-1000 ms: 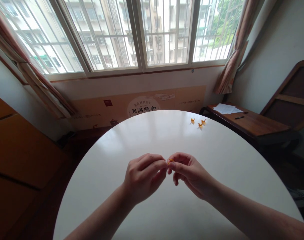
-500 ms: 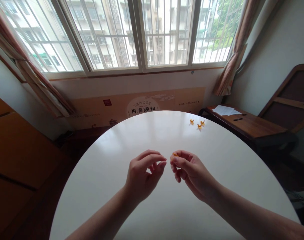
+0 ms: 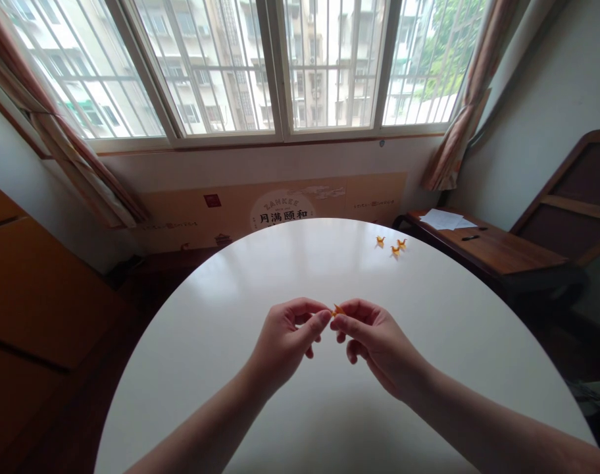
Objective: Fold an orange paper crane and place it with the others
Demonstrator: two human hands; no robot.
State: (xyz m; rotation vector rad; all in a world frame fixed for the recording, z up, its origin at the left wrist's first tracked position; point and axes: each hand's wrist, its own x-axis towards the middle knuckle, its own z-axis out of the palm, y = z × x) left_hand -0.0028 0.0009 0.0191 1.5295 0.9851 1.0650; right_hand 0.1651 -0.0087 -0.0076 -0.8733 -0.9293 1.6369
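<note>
A tiny orange origami crane (image 3: 337, 310), partly covered by fingertips, is held up above the white round table (image 3: 221, 368). My left hand (image 3: 295, 336) pinches its left side between thumb and index finger. From the other side, my right hand (image 3: 369, 329) grips it the same way, its lower fingers loosely curled. The two hands nearly meet at the crane. Toward the table's far right edge stand three small orange paper cranes (image 3: 395, 251), close together.
Right of the table is a low wooden side table (image 3: 517, 250) bearing white papers (image 3: 444, 219) and a dark pen (image 3: 470, 237). A wooden chair (image 3: 576, 197) leans behind it. Barred windows and a tan printed panel (image 3: 181, 204) lie ahead.
My left hand has moved right and now pinches the paper crane, which only my right hand held before. More of the orange paper shows between the fingertips.
</note>
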